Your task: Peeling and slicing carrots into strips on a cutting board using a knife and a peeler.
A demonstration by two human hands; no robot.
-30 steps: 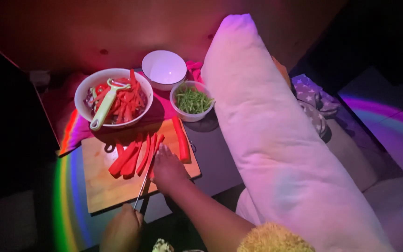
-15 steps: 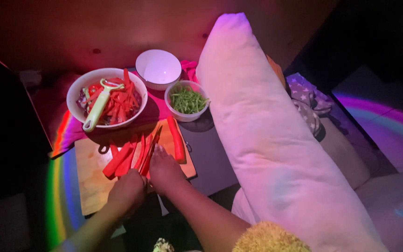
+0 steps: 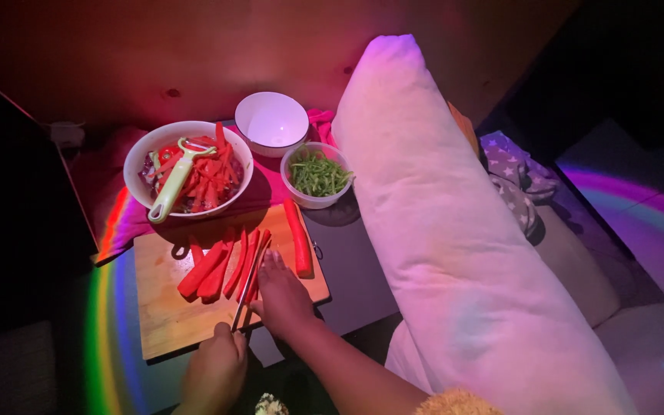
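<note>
From the head view we see our left hand with its grip clenched on the handle of a knife, the blade lying lengthwise along the carrot strips on the wooden cutting board. Our right hand lies flat beside the blade, pinning a strip, it seems, so it cannot roll; its grip grasps nothing. One thicker carrot piece waits at the board's right edge. Behind the board, within reach on the desk, stand a bowl of carrot peelings bearing a green peeler, an empty white bowl and a tub of green shreds. A long pillow leans to the right.
</note>
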